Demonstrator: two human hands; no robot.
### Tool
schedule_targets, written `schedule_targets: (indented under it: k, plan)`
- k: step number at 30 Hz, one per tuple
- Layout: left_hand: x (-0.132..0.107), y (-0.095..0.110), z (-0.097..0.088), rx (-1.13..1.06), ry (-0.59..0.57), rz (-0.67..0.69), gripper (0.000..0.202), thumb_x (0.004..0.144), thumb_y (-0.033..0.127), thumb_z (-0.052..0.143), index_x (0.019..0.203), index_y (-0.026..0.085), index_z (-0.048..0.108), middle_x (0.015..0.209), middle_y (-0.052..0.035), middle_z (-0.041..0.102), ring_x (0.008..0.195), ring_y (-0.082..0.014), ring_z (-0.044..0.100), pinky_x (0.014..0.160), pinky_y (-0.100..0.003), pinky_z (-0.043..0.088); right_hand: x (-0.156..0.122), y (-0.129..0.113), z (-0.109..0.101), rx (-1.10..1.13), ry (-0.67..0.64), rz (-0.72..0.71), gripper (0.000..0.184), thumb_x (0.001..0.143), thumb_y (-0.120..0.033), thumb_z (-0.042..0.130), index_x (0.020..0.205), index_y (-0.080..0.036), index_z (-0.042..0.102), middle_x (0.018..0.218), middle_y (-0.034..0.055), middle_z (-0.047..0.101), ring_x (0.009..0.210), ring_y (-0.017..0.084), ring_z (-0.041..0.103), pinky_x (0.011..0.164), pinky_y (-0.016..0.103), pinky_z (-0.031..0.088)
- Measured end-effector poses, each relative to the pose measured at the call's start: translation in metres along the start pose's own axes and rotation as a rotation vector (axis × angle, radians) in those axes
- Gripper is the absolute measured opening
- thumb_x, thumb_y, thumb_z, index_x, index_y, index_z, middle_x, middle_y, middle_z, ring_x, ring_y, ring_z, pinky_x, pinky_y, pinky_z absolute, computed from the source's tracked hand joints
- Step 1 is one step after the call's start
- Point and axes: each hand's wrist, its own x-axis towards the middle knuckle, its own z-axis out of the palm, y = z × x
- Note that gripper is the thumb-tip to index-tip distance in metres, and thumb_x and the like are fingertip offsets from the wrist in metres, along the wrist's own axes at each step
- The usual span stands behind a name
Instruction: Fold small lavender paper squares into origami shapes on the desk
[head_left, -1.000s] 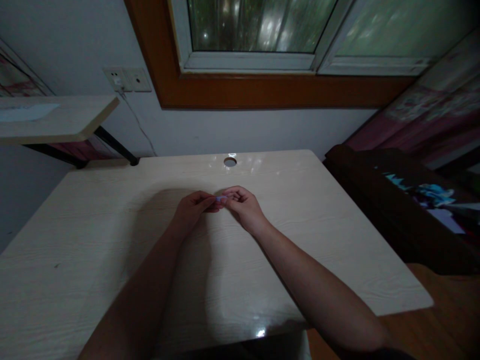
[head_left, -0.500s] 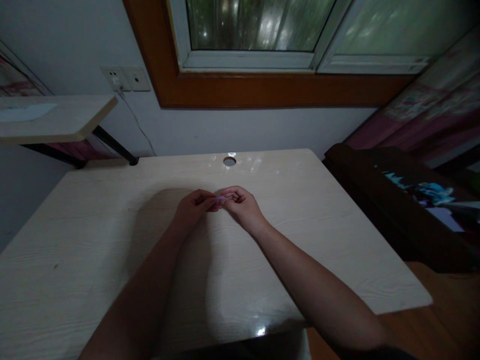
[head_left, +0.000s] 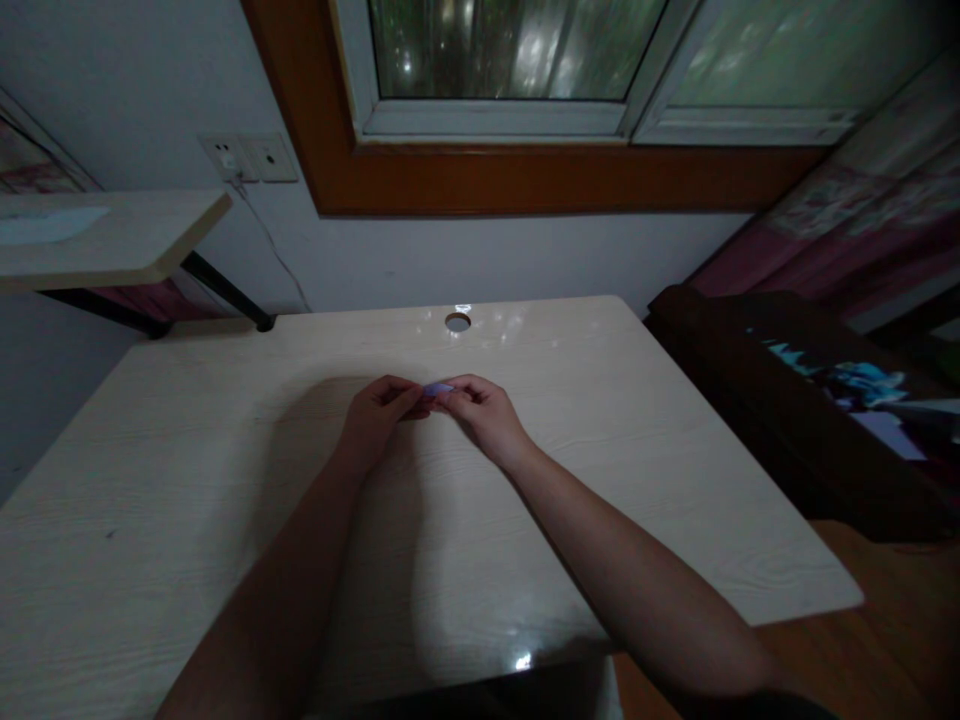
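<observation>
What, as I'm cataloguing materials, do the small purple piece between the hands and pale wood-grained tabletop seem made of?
Small purple piece: perhaps paper or plastic, from its even colour; finish unclear.
Pale wood-grained tabletop: probably laminate, glossy, from bright reflections over grain.

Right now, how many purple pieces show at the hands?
1: a small purple piece, held between the left hand and the right hand, which partly cover it and could hide more.
</observation>
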Motion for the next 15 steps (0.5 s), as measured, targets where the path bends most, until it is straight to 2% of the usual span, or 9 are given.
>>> schedule_targets:
  k: [6, 15]
  plan:
    - [-0.0019, 0.0015, 0.0011, 0.021, -0.114, -0.033, 0.032, 0.075, 0.044, 0.077, 0.085, 0.015, 0.068, 0.084, -0.0069, 0.077, 0.076, -0.0206, 0.073, 0.079, -0.037, 0.06, 0.0009, -0.0013, 0.001, 0.049, 0.048, -0.012, 0.027, 0.068, -0.041, 0.081, 0.082, -0.02, 0.071, 0.076, 0.0016, 0.072, 0.07, 0.015, 0.066, 0.075, 0.033, 0.054]
    - [-0.004, 0.0017, 0.0036, 0.103, -0.171, -0.075, 0.036, 0.074, 0.048, 0.076, 0.088, 0.015, 0.074, 0.089, -0.0098, 0.077, 0.08, -0.0231, 0.074, 0.081, -0.038, 0.061, 0.001, -0.0007, 0.0011, 0.016, 0.042, -0.043, 0.026, 0.07, -0.043, 0.08, 0.081, -0.021, 0.072, 0.073, 0.001, 0.071, 0.067, 0.015, 0.064, 0.07, 0.031, 0.052]
